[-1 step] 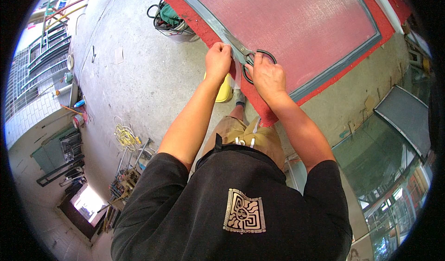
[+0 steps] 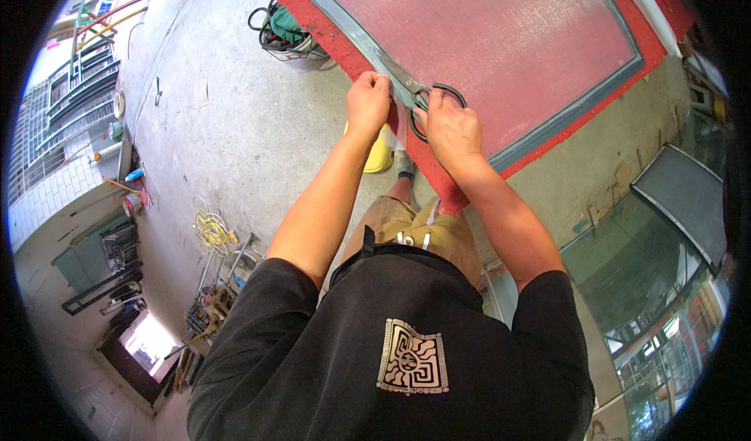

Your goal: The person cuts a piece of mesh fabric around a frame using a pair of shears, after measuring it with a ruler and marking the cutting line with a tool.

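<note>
- Right hand (image 2: 452, 132): gripping scissors (image 2: 407, 82), blades toward ten-thirty, likely angled to run along the frame (image 2: 563, 115).
- Left hand (image 2: 370, 100), scissors' nine o'clock: pinching mesh (image 2: 501, 42), probably for tension.
- Mesh spreads toward one o'clock.

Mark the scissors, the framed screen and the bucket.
Scissors (image 2: 412, 85): head view, near the pivot.
Framed screen (image 2: 501, 46): head view, middle of the mesh.
Bucket (image 2: 307, 63): head view, outer wall.
</note>
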Action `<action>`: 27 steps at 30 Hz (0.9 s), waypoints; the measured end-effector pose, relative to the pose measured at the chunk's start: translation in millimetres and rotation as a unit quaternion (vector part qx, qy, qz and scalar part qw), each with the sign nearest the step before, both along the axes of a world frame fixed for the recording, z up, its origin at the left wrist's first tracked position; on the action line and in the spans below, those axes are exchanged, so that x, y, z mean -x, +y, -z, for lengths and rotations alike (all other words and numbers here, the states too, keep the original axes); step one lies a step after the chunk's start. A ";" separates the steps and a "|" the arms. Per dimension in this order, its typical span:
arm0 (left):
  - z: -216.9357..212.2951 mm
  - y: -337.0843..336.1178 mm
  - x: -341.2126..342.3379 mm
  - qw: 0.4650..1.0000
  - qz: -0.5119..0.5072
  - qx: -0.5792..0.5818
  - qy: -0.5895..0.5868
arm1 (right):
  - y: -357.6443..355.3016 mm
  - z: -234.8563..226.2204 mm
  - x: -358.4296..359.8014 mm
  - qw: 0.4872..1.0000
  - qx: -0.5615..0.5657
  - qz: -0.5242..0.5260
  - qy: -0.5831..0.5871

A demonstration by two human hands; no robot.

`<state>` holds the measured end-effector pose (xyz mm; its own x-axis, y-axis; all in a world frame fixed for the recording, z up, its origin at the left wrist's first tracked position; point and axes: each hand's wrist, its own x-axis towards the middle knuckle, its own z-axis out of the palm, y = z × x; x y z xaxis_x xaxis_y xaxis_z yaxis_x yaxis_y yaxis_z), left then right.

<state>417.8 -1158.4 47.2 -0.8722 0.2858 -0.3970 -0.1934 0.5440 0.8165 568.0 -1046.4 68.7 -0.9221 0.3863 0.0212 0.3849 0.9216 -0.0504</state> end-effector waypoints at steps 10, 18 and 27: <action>7.2 -3.6 -0.4 1.000 -0.004 -0.024 0.004 | -0.8 -13.3 10.1 1.000 0.007 0.026 0.012; -7.8 0.3 -3.9 1.000 -0.004 -0.010 0.014 | 1.9 -5.3 24.3 0.999 0.020 0.019 0.032; 0.8 -2.4 -0.8 1.000 -0.005 -0.005 0.005 | -0.7 2.4 27.0 0.999 0.023 0.017 0.030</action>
